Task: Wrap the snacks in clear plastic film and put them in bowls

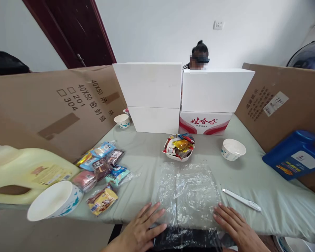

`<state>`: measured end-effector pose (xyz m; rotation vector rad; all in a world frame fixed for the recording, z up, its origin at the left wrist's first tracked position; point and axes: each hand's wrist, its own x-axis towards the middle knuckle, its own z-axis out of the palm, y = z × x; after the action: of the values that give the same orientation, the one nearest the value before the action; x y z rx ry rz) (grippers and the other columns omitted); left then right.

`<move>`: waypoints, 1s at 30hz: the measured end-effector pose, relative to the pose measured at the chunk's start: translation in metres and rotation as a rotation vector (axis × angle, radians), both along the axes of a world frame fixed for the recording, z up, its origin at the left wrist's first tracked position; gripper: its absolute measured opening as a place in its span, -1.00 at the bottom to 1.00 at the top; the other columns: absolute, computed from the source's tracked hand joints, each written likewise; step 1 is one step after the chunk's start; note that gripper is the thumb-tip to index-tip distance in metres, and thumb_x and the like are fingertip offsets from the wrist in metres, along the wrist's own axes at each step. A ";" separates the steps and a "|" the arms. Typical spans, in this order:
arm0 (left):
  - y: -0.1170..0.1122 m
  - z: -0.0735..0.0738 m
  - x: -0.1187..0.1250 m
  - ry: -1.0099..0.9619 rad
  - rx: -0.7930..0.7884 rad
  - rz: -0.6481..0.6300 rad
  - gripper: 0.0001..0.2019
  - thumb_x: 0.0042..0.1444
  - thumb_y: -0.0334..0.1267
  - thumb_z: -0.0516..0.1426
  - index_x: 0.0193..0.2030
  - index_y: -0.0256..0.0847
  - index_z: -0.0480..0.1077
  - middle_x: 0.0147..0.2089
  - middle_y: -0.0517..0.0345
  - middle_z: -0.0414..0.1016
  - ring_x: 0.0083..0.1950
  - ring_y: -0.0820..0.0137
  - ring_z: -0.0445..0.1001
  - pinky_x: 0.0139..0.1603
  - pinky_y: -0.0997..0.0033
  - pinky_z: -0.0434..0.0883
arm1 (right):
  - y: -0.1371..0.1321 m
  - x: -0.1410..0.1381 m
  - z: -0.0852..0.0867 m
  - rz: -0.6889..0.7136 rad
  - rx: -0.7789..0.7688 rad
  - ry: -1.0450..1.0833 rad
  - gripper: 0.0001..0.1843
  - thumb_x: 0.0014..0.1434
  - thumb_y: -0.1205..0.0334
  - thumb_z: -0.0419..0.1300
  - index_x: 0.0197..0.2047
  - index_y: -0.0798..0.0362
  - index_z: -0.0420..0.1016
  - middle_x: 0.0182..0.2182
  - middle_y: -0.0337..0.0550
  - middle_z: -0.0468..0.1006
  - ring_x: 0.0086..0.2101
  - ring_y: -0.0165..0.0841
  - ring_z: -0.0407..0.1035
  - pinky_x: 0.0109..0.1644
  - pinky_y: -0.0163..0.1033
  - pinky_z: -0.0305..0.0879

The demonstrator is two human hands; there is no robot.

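A clear plastic bag [189,192] lies flat on the pale green cloth [273,196] at the table's front edge. My left hand [140,229] rests flat on the bag's left corner, fingers spread. My right hand [236,227] lies flat on its right corner, fingers stretched out. Neither hand holds anything. Behind the bag stands a white bowl [178,156] heaped with wrapped snacks [180,144]. A white pen-like tool [241,199] lies just right of the bag.
Several snack packets [102,168] are scattered at the left, near a tipped paper bowl [54,201] and a yellow jug [26,173]. Another paper bowl [233,149] and a blue jug [295,154] are at right. White boxes [183,94] and cardboard walls [49,108] enclose the table; a person sits behind.
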<state>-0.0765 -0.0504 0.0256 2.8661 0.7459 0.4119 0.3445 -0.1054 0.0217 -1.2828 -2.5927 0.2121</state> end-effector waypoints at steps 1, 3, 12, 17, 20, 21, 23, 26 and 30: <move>-0.001 -0.003 0.005 0.000 -0.005 0.013 -0.44 0.11 -0.39 0.13 0.24 0.10 0.24 0.31 0.12 0.29 0.38 0.11 0.14 0.31 -0.04 0.19 | -0.003 0.000 -0.005 -0.012 0.010 -0.008 -0.39 0.24 0.08 0.14 0.34 -0.16 0.16 0.25 -0.16 0.30 0.27 -0.21 0.10 0.31 -0.07 0.08; -0.001 0.000 0.016 -0.054 -0.093 0.028 -0.58 0.13 -0.49 0.05 0.08 0.02 0.38 0.19 0.14 0.43 0.33 0.18 0.22 0.31 0.05 0.22 | -0.006 -0.004 -0.011 -0.050 0.010 0.015 -0.55 0.28 0.24 0.06 0.22 -0.20 0.33 0.19 -0.20 0.39 0.24 -0.25 0.16 0.31 -0.09 0.08; 0.035 0.040 0.040 -0.331 -0.645 0.463 -0.76 0.26 -0.20 -0.02 -0.31 -0.18 0.42 -0.42 0.19 0.51 -0.38 0.40 0.49 -0.29 0.47 0.41 | 0.011 -0.031 0.019 -0.365 -0.455 0.513 -0.73 0.32 0.10 -0.07 -0.22 -0.04 0.42 -0.31 -0.20 0.56 -0.30 -0.35 0.47 -0.20 -0.27 0.39; 0.070 0.031 0.065 -0.064 -0.443 0.847 -0.78 0.16 -0.35 0.08 -0.05 -0.17 0.42 -0.23 0.11 0.58 -0.21 0.32 0.53 -0.16 0.40 0.36 | 0.056 -0.045 0.000 -0.716 -0.251 0.491 -0.64 0.22 0.13 -0.06 0.04 0.04 0.31 -0.39 -0.20 0.54 -0.40 -0.30 0.46 -0.31 -0.23 0.34; 0.075 0.022 0.074 0.032 -0.376 0.939 -0.70 0.19 -0.34 0.11 0.07 -0.20 0.36 -0.19 0.06 0.59 -0.14 0.29 0.54 -0.13 0.40 0.35 | 0.067 -0.050 -0.012 -0.793 -0.086 0.257 -0.56 0.23 0.19 -0.09 0.14 0.11 0.25 -0.34 -0.11 0.57 -0.37 -0.25 0.48 -0.31 -0.22 0.29; 0.075 0.019 0.075 0.036 -0.358 0.946 -0.69 0.20 -0.33 0.11 0.09 -0.21 0.35 -0.19 0.06 0.58 -0.14 0.29 0.54 -0.13 0.40 0.35 | 0.067 -0.051 -0.015 -0.794 -0.056 0.198 -0.55 0.24 0.20 -0.10 0.16 0.13 0.24 -0.32 -0.07 0.57 -0.36 -0.24 0.48 -0.31 -0.21 0.28; 0.074 0.013 0.073 0.023 -0.325 0.947 -0.68 0.22 -0.29 0.11 0.11 -0.20 0.33 -0.19 0.08 0.58 -0.16 0.29 0.55 -0.15 0.40 0.36 | 0.064 -0.051 -0.019 -0.790 -0.030 0.130 -0.53 0.28 0.19 -0.14 0.19 0.17 0.22 -0.31 -0.04 0.57 -0.36 -0.22 0.49 -0.32 -0.19 0.28; 0.073 0.010 0.067 -0.012 -0.282 0.932 -0.69 0.22 -0.26 0.11 0.11 -0.17 0.32 -0.26 0.14 0.56 -0.24 0.30 0.54 -0.20 0.39 0.39 | 0.060 -0.048 -0.016 -0.777 0.034 0.116 -0.54 0.29 0.16 -0.13 0.17 0.18 0.25 -0.28 0.01 0.56 -0.32 -0.17 0.48 -0.28 -0.14 0.31; 0.067 0.023 0.069 -0.187 0.062 0.878 -0.77 0.24 -0.21 0.07 -0.02 -0.22 0.39 -0.15 -0.03 0.50 -0.09 0.18 0.49 -0.07 0.23 0.41 | 0.058 -0.053 0.002 -0.689 0.271 0.137 -0.58 0.29 0.04 -0.03 0.06 0.11 0.37 -0.11 0.10 0.50 -0.08 -0.07 0.38 0.01 0.04 0.26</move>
<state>-0.0078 0.0163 0.0481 2.3345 1.9390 0.7830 0.2919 -0.0477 0.0241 -1.8645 -1.8454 -0.1654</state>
